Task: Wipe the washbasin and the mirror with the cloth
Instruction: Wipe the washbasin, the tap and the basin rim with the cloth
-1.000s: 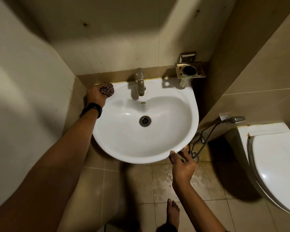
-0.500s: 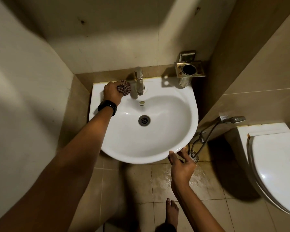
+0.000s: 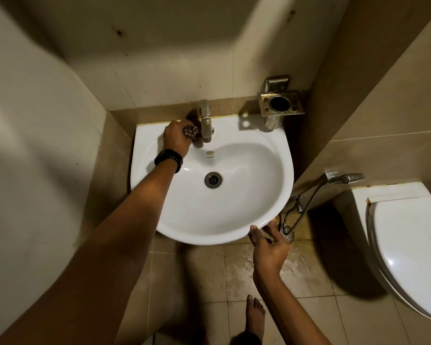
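On the washbasin (image 3: 246, 202) you seem only at the back rim, mirror out of view, your right hand (image 3: 269, 247) open at the front edge, your left hand (image 3: 176, 138) gripping the cloth (image 3: 191, 131) beside the tap (image 3: 205, 120).

Place: small bathroom / WC, tight tiled corner.
Basin: white wall-hung washbasin (image 3: 234, 207) w/ chrome tap (image 3: 205, 120) at its back edge, metal drain (image 3: 213, 180) in the bowl.
Toilet: white toilet (image 3: 408, 245), lid down, near the basin's right side.
Sprayer: handheld bidet sprayer (image 3: 346, 178) on the wall btwn basin & toilet, metal hose looping down.
Holder: metal tumbler holder (image 3: 280, 105) fixed to the wall above the basin's back right corner.
Walls: beige tiles, darker band lower down, some spots & stains.
Floor: tan tiles w/ wet patch (image 3: 259, 267); round floor drain (image 3: 285, 232) by the basin's front right edge; bare foot (image 3: 255, 312) on the tiles.
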